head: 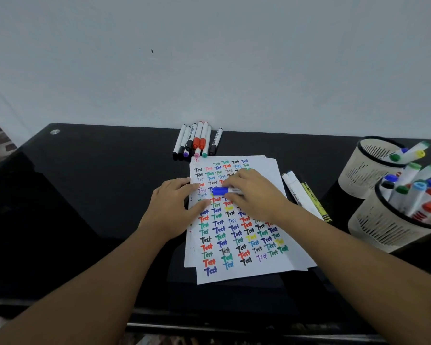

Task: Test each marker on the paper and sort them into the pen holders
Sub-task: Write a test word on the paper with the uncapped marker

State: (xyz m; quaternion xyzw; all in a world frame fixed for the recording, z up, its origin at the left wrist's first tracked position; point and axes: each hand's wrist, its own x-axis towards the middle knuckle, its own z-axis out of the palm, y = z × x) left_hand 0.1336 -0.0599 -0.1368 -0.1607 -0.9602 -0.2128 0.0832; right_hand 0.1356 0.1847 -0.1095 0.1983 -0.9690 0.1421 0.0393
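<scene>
Marker (224, 191) crosswise, blue cap leftward

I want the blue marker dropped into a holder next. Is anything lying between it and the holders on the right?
Yes. The blue marker, held by the right hand over the paper, has loose markers lying on the desk between it and the holders. Lifted, it would likely pass over them.

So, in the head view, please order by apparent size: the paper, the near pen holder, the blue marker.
1. Paper
2. Near pen holder, though closeness to the camera may enlarge it
3. Blue marker, partly hidden by the right hand
</scene>
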